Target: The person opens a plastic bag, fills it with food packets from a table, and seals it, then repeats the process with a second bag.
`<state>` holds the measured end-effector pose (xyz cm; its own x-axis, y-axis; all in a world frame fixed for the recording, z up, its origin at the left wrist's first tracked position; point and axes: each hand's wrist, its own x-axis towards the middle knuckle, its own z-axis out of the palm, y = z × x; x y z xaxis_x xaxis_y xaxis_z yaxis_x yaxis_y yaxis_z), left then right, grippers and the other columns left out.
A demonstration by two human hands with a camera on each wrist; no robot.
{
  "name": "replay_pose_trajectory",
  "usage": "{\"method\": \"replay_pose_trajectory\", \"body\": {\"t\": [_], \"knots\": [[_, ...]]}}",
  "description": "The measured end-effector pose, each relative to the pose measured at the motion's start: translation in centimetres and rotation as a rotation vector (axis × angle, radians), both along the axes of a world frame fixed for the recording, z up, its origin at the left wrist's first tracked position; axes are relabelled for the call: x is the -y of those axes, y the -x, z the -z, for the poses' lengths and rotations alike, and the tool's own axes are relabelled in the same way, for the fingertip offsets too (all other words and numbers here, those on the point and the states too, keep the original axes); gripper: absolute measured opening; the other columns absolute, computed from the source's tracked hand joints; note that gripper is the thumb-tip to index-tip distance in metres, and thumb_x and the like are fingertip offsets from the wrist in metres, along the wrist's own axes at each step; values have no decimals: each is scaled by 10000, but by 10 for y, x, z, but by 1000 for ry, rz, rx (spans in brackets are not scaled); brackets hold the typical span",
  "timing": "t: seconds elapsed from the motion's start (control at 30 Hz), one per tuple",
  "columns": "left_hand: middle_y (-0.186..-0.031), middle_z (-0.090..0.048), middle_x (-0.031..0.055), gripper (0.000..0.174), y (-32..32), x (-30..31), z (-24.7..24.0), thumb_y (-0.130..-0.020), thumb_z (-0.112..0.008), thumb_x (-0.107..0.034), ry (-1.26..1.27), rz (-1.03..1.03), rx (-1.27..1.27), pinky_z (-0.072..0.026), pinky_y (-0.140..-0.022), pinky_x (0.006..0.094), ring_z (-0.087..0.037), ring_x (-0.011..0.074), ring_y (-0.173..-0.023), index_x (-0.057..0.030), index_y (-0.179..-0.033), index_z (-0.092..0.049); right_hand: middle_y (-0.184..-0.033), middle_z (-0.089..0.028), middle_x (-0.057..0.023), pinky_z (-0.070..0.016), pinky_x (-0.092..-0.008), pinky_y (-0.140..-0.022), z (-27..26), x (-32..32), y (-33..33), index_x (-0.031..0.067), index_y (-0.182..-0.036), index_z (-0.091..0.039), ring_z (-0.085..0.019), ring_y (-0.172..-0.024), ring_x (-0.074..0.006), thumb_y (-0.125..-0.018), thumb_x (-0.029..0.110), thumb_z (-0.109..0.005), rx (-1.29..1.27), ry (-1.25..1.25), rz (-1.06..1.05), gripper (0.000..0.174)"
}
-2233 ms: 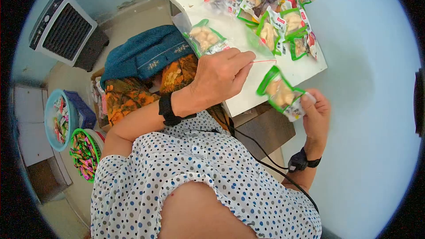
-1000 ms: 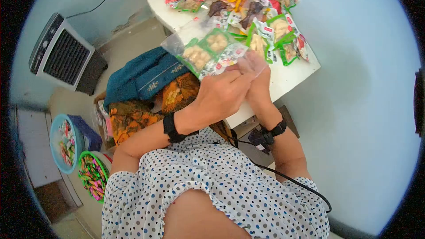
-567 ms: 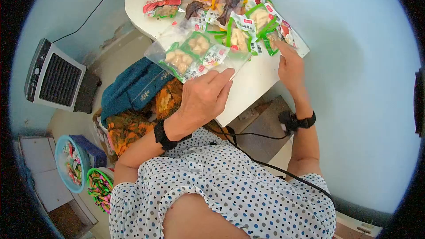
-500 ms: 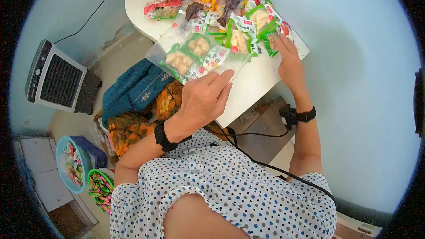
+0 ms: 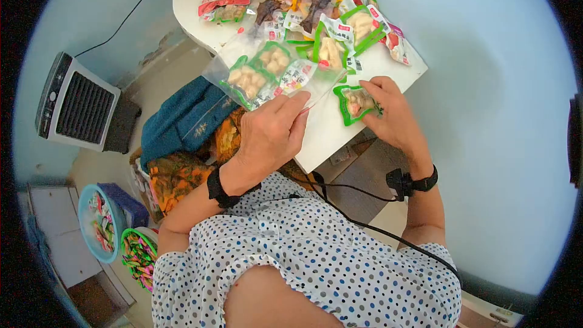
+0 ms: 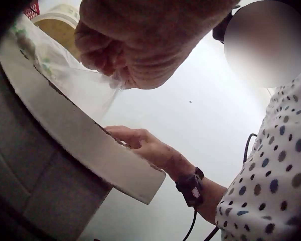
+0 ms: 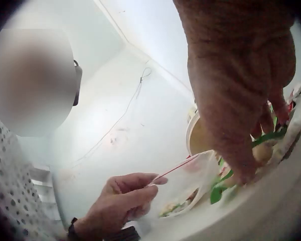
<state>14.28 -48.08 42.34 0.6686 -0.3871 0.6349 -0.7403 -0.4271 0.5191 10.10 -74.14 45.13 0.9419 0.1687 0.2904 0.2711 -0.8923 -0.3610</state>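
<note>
In the head view the left hand (image 5: 271, 132) pinches the edge of a clear plastic bag (image 5: 217, 73) that holds green-edged packets of pale food (image 5: 247, 80). In the right wrist view, that left hand (image 7: 121, 202) grips the bag's rim with its red strip. The right hand (image 5: 395, 115) pinches a small green-edged packet (image 5: 356, 104) between thumb and fingers, over the table's near corner, right of the bag. Seen in the left wrist view, the right hand (image 6: 150, 148) is at the table edge, its packet hidden there.
A pile of packets (image 5: 319, 9) covers the far part of the white table (image 5: 325, 144). A blue basin (image 5: 91, 225) and a green basket (image 5: 130, 235) with small wrapped items stand on the floor at left, below an air cooler (image 5: 82, 103). A black cable (image 5: 358, 189) runs from the right wrist.
The right hand has drawn a small packet from the pile's right edge back toward the table's near corner. Still gripping the bag, the left hand has shifted slightly left.
</note>
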Motion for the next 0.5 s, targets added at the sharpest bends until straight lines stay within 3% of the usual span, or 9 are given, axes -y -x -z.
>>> {"method": "replay_pose_trajectory", "body": {"t": [0.13,0.23,0.43,0.5], "knots": [[-769,-651,122,297,3,-2,-2,-811,-707,-67,-7,-4,-24,-510,-530,360,-633,262,-589,-52,-1104,-662,-1322,-571,-146,-377,-462,-1070,10,16,0,56,-1301,-566,-490,-1272,-359,-736,144,-745,74,196,-64,600],[-771,-654,115,310,4,-3,-5,-810,-710,-77,-9,-5,-16,-513,-532,364,-642,253,-592,-60,-1115,-656,-1387,-534,-147,-347,-453,-1104,4,18,5,60,-1309,-564,-426,-1350,-358,-717,160,-770,-143,106,-148,635],[-771,-653,113,278,11,-4,-7,-812,-709,-88,-50,-20,-49,-508,-525,368,-646,248,-595,-63,-1081,-642,-1321,-584,-140,-399,-442,-1055,4,13,17,65,-1275,-595,-497,-1265,-350,-730,113,-755,-84,110,-150,571],[-762,-649,115,247,10,-4,-2,-816,-703,-78,-24,-14,-29,-503,-520,368,-646,249,-594,-59,-1053,-638,-1224,-634,-138,-429,-430,-1019,10,19,21,61,-1250,-613,-546,-1188,-350,-747,98,-751,-35,107,-166,524]]}}
